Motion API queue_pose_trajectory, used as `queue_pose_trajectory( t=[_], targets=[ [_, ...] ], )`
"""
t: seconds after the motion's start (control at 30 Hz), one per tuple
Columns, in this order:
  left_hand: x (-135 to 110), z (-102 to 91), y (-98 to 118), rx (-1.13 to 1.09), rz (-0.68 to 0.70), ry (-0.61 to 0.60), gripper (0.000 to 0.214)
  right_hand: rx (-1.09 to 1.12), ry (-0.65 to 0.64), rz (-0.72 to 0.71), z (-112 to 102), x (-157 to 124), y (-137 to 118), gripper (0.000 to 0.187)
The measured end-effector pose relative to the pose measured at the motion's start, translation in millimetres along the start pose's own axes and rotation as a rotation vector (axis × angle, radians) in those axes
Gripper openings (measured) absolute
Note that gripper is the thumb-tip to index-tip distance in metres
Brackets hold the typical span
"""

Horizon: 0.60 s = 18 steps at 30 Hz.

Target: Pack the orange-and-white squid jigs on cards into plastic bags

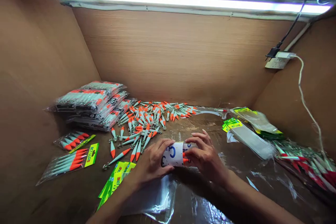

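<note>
A white tube (175, 154) with blue handwriting lies sideways in my left hand (154, 159), whose fingers and thumb wrap round its left end. My right hand (207, 158) bends its fingers at the tube's right end. Beneath those fingertips shows the orange tip of a fishing lure (185, 158); the rest of it is hidden. Loose pale-and-orange fishing lures with hooked ends form a pile (147, 119) behind my hands. Clear plastic bags (154, 196) lie below my left wrist, beside yellow-green header cards (117, 178).
Packed lure bags (91, 103) are stacked at the back left. Two smaller filled packs, one a labelled pack (69, 161), lie in front. At right are clear sleeves (252, 140) and a heap of red-and-white lures (309, 164). A white cable (301, 94) hangs from a power strip (278, 61).
</note>
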<state>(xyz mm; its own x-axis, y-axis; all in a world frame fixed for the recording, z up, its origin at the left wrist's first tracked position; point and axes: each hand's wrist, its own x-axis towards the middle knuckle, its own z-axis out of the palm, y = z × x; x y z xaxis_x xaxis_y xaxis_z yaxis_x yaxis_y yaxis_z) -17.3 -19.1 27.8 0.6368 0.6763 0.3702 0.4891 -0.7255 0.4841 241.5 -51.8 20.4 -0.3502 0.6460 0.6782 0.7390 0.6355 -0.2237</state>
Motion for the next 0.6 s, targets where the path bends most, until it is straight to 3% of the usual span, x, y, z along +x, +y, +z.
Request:
queue_pose_trajectory(
  t=[0.17, 0.3, 0.47, 0.6],
  targets=[
    [-4, -3.8, -2, -0.006, -0.028, 0.019, 0.079, 0.150, -0.282, -0.034, -20, 24, 20, 0.017],
    [-7, -4.3, -3, -0.020, -0.014, -0.057, 0.081, 0.234, -0.305, 0.245, -17, 64, 40, 0.038],
    [-9, -2.1, -3, -0.009, 0.022, -0.143, 0.087, 0.041, -0.605, 0.404, 46, 129, 51, 0.031],
    [-10, -2.2, -5, 0.001, 0.014, -0.152, 0.087, -0.083, -0.635, 0.482, 97, 174, 53, 0.035]
  ],
)
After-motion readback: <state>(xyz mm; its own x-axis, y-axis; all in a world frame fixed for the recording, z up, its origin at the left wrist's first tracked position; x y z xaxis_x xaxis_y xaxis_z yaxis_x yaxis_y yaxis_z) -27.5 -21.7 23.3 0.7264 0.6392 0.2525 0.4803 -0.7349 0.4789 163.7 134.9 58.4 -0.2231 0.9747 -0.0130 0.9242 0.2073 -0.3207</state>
